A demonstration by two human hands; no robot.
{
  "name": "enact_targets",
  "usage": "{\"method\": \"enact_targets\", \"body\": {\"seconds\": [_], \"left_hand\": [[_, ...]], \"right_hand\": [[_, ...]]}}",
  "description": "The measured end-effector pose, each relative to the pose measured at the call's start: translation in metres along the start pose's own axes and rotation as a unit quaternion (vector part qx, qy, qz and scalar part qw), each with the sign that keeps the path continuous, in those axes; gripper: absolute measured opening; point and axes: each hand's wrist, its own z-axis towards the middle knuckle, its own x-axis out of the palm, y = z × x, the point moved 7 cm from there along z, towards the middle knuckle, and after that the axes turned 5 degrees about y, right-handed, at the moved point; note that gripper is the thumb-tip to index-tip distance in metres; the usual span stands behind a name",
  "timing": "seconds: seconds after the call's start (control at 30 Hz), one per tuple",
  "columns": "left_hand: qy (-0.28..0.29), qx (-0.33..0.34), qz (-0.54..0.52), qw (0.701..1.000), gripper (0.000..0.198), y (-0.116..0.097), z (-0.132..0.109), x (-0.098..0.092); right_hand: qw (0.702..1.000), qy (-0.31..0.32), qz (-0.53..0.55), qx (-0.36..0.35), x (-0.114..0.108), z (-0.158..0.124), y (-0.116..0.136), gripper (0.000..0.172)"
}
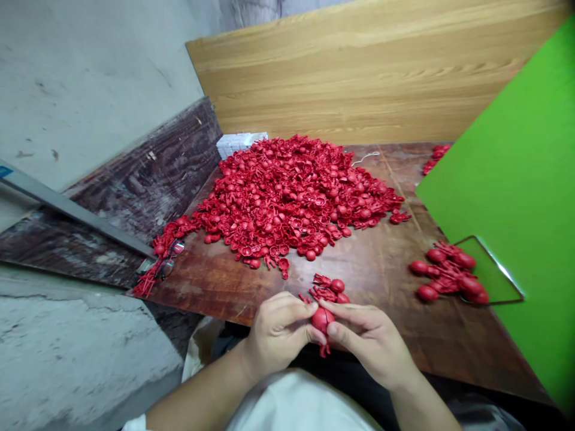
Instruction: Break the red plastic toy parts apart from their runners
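Observation:
Between my two hands, at the table's front edge, is a red plastic figure (321, 319) with a round head and a dark seam running down it. My left hand (281, 323) pinches it from the left with thumb and fingers. From the other side my right hand (368, 335) grips it, thumb below and fingertips on top. Small limbs hang under the head. Just beyond my fingers lie a few more red figures (331, 288). Farther back rises a large heap of red figure parts (291, 197), many of them hollow half shells.
A group of red figures (447, 272) lies at right by a metal wire frame (498, 263) and a green panel (516, 179). Eyeglasses (173, 254) rest among red parts at the left edge. A white box (238, 143) stands behind the heap, before a wooden board (359, 78).

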Motion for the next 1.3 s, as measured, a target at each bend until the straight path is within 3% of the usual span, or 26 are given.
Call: {"method": "enact_targets", "body": {"seconds": [0.27, 0.43, 0.53, 0.6, 0.73, 0.87, 1.03, 1.3], "left_hand": [[-0.036, 0.000, -0.001, 0.999, 0.023, -0.002, -0.001, -0.003], [-0.046, -0.028, 0.006, 0.998, 0.039, 0.002, -0.003, -0.004], [-0.040, -0.044, 0.030, 0.998, 0.048, 0.001, -0.004, -0.007], [-0.008, -0.053, 0.031, 0.998, 0.058, 0.001, -0.004, -0.006], [0.114, -0.023, -0.036, 0.993, 0.079, -0.005, -0.002, 0.005], [0.166, 0.003, -0.060, 0.984, 0.066, -0.012, -0.001, 0.012], [0.163, -0.011, -0.124, 0.979, 0.049, -0.018, 0.002, 0.017], [0.166, -0.017, -0.159, 0.973, 0.040, -0.028, 0.003, 0.019]], "right_hand": [[0.999, 0.023, 0.031, 0.015, 0.008, -0.001, -0.004, 0.033], [0.999, -0.004, -0.045, 0.019, 0.007, -0.009, -0.012, 0.038], [0.999, 0.025, 0.004, 0.024, 0.012, -0.011, -0.011, 0.041], [0.993, 0.049, 0.101, 0.036, 0.017, -0.012, -0.008, 0.055], [0.959, 0.085, 0.267, 0.047, 0.026, -0.015, -0.005, 0.089], [0.946, 0.092, 0.307, 0.053, 0.028, -0.017, -0.008, 0.097], [0.940, 0.097, 0.321, 0.059, 0.031, -0.019, -0.010, 0.105], [0.956, 0.086, 0.274, 0.055, 0.031, -0.019, -0.008, 0.101]]}}
